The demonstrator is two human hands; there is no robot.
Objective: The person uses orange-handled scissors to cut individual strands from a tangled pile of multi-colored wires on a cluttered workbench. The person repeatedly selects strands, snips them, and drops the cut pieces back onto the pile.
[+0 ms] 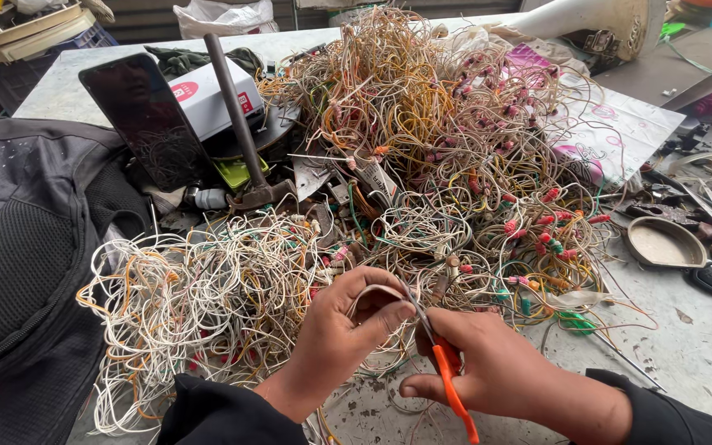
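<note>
At the near table edge: two hands working one wire from the tangle.
Left hand [348, 330] pinches a pale wire loop [377, 292] between thumb and forefinger; right hand [488, 367] grips orange-handled cutters [448, 371], tips at the loop; wire heap [422, 165] lies just beyond; hammer [245, 140] stands behind.

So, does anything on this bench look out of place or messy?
Yes. A phone leans tilted against a white box, right beside a hammer. Tangled wires sprawl over most of the table, where the right hand works orange pliers.
</note>
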